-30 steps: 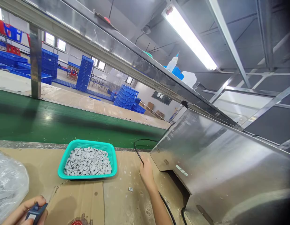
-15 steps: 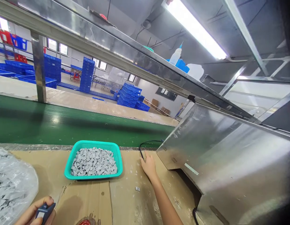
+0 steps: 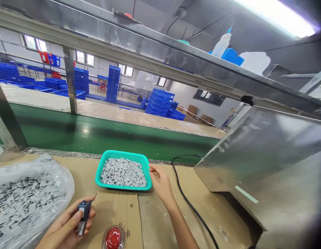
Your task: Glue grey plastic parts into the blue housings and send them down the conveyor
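My left hand [image 3: 76, 219] is closed around a small dark blue device [image 3: 84, 210] with a pale panel and a grey metal-looking lower end; its exact kind is unclear. At the right side of a turquoise plastic basket [image 3: 147, 186], my right hand [image 3: 160, 183] has its thumb and fingers closed on the rim. Many small light-grey plastic pieces [image 3: 124, 172] fill the basket. Left of my left hand lies a clear plastic bag [image 3: 68, 180] heaped with similar grey pieces [image 3: 28, 199]. A round red object [image 3: 113, 238] sits on the cardboard near the bottom edge.
A black cable [image 3: 187, 199] curves across the cardboard-covered bench right of my forearm. Beyond it stands a large metal housing [image 3: 274, 155]. A green conveyor belt [image 3: 111, 138] runs behind the basket, under a metal shelf [image 3: 150, 45] bearing a squeeze bottle [image 3: 222, 45].
My right hand has left the cable and moved left to the basket's rim. My left hand has risen with the blue device. The view has shifted left, showing more of the bag.
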Available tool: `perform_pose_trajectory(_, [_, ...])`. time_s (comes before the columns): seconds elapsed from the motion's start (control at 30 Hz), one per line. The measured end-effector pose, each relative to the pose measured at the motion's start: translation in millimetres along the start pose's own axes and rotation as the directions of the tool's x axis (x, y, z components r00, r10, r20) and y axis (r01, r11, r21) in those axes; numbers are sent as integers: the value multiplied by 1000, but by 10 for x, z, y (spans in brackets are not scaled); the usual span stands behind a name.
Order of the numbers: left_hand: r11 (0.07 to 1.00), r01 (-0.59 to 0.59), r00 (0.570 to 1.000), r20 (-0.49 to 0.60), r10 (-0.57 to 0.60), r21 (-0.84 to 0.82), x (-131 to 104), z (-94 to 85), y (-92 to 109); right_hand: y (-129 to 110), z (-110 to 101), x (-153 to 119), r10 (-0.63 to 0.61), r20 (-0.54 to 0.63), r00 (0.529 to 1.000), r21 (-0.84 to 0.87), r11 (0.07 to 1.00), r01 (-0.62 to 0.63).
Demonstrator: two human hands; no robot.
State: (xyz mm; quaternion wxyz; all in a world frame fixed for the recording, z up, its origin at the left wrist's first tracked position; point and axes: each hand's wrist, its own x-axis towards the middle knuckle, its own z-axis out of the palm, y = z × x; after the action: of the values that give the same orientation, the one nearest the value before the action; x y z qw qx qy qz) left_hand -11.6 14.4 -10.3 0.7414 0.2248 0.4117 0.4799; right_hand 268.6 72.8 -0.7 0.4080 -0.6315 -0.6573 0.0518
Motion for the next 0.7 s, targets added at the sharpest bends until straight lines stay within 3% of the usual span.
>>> perform_pose_trajectory(0.17, [993,-81,994,70,87,-85,75,-50,-57,-183,76,144,-86,42,995,-42,995,88])
perform_pose_trajectory(0.27, [990,-139,982,124,142,-33,111,-52,-79,-238,183,326,-113,184,976,-64,990,126])
perform_pose_trajectory(0.37, [946,-236,960,206,191,223,77,-33,65,-231,385,441,-109,352,929,-103,983,155])
perform_pose_trajectory(0.47, [750,-393,919,254,302,532,-13,-86,397,-180,538,478,-87,412,907,-164,972,168])
perform_pose_trajectory(0.57, [615,-408,883,120,454,675,-88,-252,731,-115,576,502,-95,411,907,-193,963,188])
perform_pose_trajectory(0.7, [699,-412,820,-97,565,585,-55,-561,892,-40,584,558,-144,395,908,-169,960,225])
